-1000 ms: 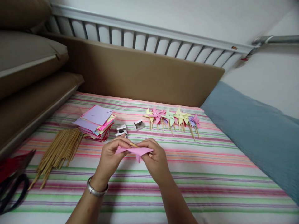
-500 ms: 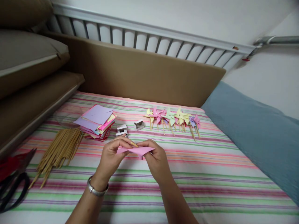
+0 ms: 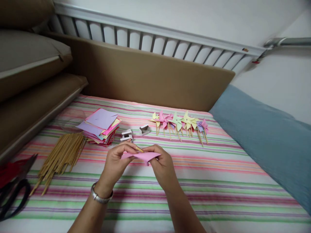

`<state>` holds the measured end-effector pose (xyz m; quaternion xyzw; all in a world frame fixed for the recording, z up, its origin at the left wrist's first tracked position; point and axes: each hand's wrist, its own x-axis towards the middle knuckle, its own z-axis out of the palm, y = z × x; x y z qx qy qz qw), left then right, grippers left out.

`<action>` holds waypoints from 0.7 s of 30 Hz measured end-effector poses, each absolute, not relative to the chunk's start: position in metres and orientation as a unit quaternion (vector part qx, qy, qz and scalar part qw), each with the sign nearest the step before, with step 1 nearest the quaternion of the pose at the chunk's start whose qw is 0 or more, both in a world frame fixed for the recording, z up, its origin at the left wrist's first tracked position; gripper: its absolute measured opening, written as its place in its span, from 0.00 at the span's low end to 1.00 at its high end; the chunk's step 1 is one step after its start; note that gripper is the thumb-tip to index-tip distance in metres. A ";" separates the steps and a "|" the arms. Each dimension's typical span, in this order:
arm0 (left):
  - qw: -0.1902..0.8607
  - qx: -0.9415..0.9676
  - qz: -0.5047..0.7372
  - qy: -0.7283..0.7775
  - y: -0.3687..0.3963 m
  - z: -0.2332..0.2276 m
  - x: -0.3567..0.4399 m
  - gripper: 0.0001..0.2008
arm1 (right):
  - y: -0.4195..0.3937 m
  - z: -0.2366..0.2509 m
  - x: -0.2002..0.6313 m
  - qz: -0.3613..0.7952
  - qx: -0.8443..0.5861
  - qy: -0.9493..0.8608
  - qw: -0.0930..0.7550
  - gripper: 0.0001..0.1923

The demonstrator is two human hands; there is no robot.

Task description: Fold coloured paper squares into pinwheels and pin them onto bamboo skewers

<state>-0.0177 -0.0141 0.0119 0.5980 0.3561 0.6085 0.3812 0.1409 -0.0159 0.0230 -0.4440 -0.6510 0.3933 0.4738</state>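
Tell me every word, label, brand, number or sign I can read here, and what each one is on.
No text can be read anywhere.
Left small box: any print is too small and blurred to read.
Right small box: likewise.
Orange mark on the white slatted panel's rail: too small to tell if it bears text.
Pink paper: no lettering visible.

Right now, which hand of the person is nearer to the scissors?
Left. The left hand is to the right of the scissors, beyond the sticks; the right hand is farther right, past the left hand.
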 end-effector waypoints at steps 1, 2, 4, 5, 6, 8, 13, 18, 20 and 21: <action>0.382 0.597 0.610 0.355 -0.014 0.012 -0.018 0.03 | -0.016 0.023 0.141 0.393 -0.444 -0.650 0.475 0.11; 0.382 0.596 0.611 0.355 -0.014 0.011 -0.018 0.03 | -0.016 0.023 0.141 0.392 -0.444 -0.649 0.476 0.11; 0.382 0.595 0.611 0.355 -0.014 0.011 -0.018 0.03 | -0.016 0.023 0.141 0.392 -0.443 -0.651 0.476 0.11; 0.383 0.595 0.611 0.355 -0.014 0.011 -0.018 0.02 | -0.016 0.023 0.141 0.392 -0.443 -0.652 0.475 0.11; 0.384 0.595 0.612 0.353 -0.014 0.011 -0.018 0.02 | -0.016 0.023 0.141 0.392 -0.443 -0.652 0.474 0.11; 0.384 0.596 0.613 0.349 -0.014 0.011 -0.018 0.03 | -0.016 0.023 0.141 0.392 -0.445 -0.653 0.471 0.11; 0.382 0.593 0.614 0.354 -0.014 0.012 -0.017 0.03 | -0.016 0.024 0.140 0.384 -0.443 -0.655 0.477 0.11; 0.386 0.590 0.618 0.349 -0.015 0.013 -0.017 0.03 | -0.016 0.024 0.140 0.387 -0.442 -0.658 0.472 0.12; 0.386 0.590 0.617 0.348 -0.015 0.013 -0.017 0.03 | -0.017 0.025 0.140 0.389 -0.442 -0.657 0.471 0.12; 0.387 0.590 0.617 0.348 -0.015 0.013 -0.017 0.03 | -0.017 0.025 0.140 0.389 -0.442 -0.656 0.472 0.12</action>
